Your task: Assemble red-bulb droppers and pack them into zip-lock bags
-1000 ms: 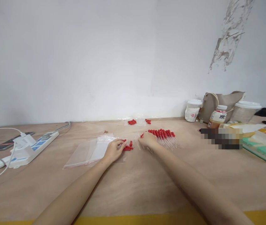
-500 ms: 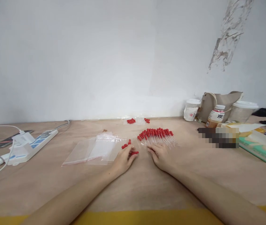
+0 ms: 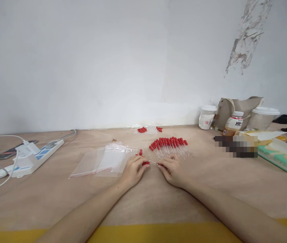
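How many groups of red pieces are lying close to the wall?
2: the larger group on the left, and the smaller group just right of it. Single pieces inside may be hidden.

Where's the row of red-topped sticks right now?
In the head view, the row of red-topped sticks lies just right of centre on the brown table, immediately beyond the right hand.

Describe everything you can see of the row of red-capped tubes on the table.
The row of red-capped tubes lies on the brown table, fanned closely side by side. Each has a rounded, rubbery-looking red cap at its far end and a thin, clear stem, perhaps glass or plastic, slanting toward the near side and the right. The caps form a curve, the leftmost sitting nearest. The right hand is just in front; whether it touches the stems is unclear.
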